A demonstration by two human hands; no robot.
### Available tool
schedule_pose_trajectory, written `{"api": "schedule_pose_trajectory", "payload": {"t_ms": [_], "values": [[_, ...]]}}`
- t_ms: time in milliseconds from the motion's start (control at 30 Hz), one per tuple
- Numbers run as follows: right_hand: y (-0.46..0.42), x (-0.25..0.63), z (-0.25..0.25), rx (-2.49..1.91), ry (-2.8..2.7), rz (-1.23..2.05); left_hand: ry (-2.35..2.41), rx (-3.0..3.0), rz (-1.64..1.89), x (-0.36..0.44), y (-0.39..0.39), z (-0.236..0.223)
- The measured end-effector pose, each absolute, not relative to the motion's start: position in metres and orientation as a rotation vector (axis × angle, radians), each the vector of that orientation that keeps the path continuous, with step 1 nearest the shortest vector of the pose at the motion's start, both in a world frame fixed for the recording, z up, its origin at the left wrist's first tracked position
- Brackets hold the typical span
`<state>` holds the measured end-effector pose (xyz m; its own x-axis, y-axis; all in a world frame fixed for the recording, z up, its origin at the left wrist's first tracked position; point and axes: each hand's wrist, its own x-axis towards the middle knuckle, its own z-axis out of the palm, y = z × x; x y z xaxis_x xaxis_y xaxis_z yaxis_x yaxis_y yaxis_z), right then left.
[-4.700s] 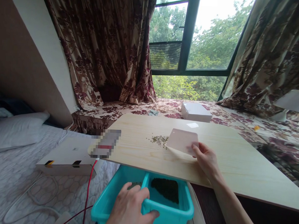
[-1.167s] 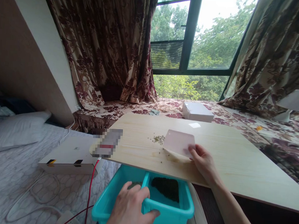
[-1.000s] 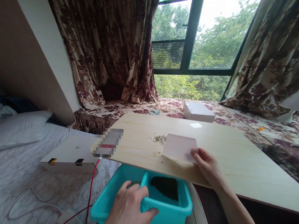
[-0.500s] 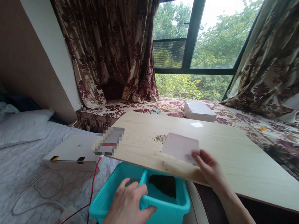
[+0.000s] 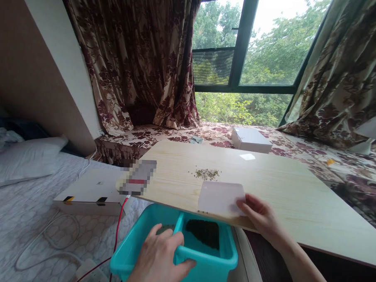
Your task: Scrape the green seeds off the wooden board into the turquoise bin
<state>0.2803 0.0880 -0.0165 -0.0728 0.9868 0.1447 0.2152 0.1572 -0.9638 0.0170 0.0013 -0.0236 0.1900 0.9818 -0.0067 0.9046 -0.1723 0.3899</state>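
Pinched at its right edge by my right hand [image 5: 259, 215], a pale translucent flat plastic sheet [image 5: 221, 197] lies low over the wooden tabletop [image 5: 276, 182]. A few small grains [image 5: 202, 211] show along its near edge, by the table edge. A scattered heap of greenish-brown grains [image 5: 207, 174] lies just beyond the sheet. My left hand [image 5: 162, 254] grips the turquoise two-compartment bin [image 5: 212, 269] at its front rim and divider, thumb toward the right side. The right compartment holds a dark mass of grains [image 5: 203, 233]; the left one is partly hidden by my hand.
A pixelated flat object [image 5: 138, 177] with a red cable [image 5: 119, 221] lies at the table's left end. A white box [image 5: 89, 190] and a power strip [image 5: 91, 274] rest on the bed. Another white box [image 5: 252, 139] sits on the window seat.
My right hand has drawn the plastic sheet toward the near table edge, uncovering more of the grain heap behind it. The bin and left hand have shifted slightly left.
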Motion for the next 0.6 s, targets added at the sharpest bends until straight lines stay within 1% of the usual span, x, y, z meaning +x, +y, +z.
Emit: {"api": "schedule_pose_trajectory", "payload": {"t_ms": [100,267,333,467,600], "values": [[0.077,0.289,-0.010,-1.235,-1.492,1.047,1.789,2.153,0.352,0.019,0.000,-0.022],[0.086,0.313,-0.009,-1.325,-1.222,0.759,1.759,2.240,0.359,0.033,-0.003,-0.029],[0.094,0.320,-0.012,-1.366,-1.132,0.692,1.696,2.306,0.368,0.041,-0.002,-0.036],[0.105,0.323,-0.018,-1.411,-1.089,0.659,1.551,2.373,0.349,0.054,0.002,-0.047],[0.109,0.316,-0.019,-1.451,-1.139,0.614,1.542,2.401,0.376,0.059,0.004,-0.048]]}}
